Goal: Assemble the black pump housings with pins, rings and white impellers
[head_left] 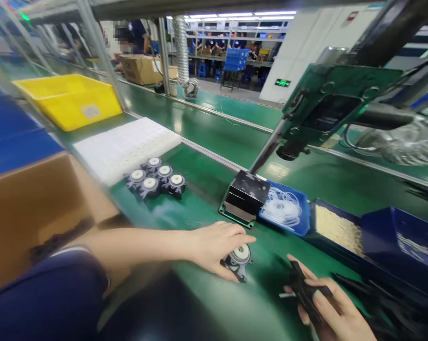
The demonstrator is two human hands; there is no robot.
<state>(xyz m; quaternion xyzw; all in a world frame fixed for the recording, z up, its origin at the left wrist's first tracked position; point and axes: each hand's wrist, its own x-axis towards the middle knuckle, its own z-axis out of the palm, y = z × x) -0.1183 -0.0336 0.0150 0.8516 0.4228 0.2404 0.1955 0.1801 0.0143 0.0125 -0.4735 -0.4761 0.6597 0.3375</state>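
My left hand (219, 244) is closed around a small black part with a white round centre (241, 255), low over the green bench top. In my right hand (331, 303) is a black plastic part (304, 289), gripped between thumb and fingers. A short thin white piece (286, 295) sticks out beside it. Several similar black parts with white centres (150, 184) stand grouped to the left. Just beyond my left hand is a black block fixture (249, 187) on a base plate.
Behind the fixture lie a blue tray of clear rings (281, 208) and a bin of cream-coloured small pieces (338, 227). A dark blue bin (409, 237) is at right. White foam (124, 142), a yellow crate (75, 102) and a cardboard box (32, 203) are at left. A tool head (334, 104) overhangs the bench.
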